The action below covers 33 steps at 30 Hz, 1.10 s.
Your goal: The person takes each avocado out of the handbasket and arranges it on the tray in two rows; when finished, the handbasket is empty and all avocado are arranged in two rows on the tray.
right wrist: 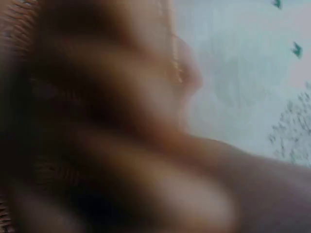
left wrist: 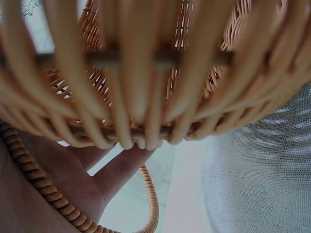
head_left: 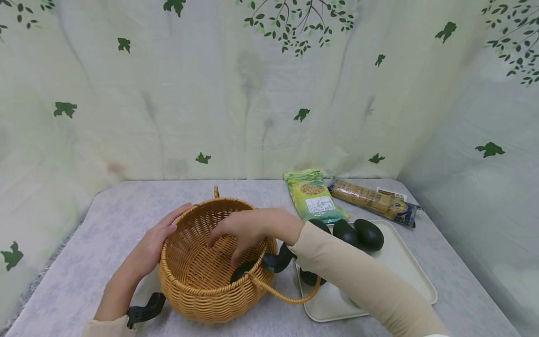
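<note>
A round wicker basket [head_left: 202, 299] stands on the cloth-covered table, its looped handle hanging over the right side. My left hand [head_left: 152, 245] grips its left rim; in the left wrist view the fingers [left wrist: 124, 170] lie against the outer weave. Reaching over the right rim, my right hand [head_left: 242, 229] is inside the basket with its fingers spread and bent downward. Just below it, a dark avocado [head_left: 243, 270] lies in the basket, partly hidden by the rim. The right wrist view is blurred, with the right hand [right wrist: 141, 131] close to the lens.
To the right, a white tray [head_left: 414, 276] holds several dark avocados [head_left: 368, 235], partly covered by the right sleeve. Behind it lie a green-yellow food bag [head_left: 313, 196] and a long pasta packet [head_left: 372, 199]. A leaf-patterned curtain [head_left: 261, 93] closes off the back and sides.
</note>
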### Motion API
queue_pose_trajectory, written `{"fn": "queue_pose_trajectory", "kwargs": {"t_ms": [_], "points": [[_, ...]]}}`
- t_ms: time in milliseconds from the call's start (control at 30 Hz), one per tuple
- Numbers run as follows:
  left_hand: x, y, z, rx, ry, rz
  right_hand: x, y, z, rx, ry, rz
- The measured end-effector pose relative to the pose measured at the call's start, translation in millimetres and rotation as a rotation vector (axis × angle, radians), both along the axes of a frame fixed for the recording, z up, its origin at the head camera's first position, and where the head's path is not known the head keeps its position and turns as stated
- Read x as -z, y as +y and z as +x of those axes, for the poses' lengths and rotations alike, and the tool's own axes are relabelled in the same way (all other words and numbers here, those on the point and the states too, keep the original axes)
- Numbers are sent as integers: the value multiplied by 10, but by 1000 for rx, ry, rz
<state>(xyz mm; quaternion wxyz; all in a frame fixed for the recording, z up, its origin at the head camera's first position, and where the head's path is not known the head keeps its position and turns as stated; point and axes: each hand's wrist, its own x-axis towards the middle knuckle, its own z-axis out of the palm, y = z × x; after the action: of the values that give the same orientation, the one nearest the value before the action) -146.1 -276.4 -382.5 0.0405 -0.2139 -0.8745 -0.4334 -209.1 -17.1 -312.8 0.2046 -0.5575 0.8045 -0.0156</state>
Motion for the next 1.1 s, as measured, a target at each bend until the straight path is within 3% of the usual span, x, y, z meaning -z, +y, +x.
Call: {"fn": "queue_pose_trajectory", "kwargs": {"t_ms": [167,500,767,1100], "points": [[-9,1,20,-12,-7,-5,70,-44,52,-9,45,67],[-3,-11,11,-22,-17,-7,63,-26,77,20,14,122],[-3,-9,-1,-19,-22,-12,89,-26,73,59,132,4],[-9,8,15,-18,-22,-3,95,-9,31,-17,64,-5]]}}
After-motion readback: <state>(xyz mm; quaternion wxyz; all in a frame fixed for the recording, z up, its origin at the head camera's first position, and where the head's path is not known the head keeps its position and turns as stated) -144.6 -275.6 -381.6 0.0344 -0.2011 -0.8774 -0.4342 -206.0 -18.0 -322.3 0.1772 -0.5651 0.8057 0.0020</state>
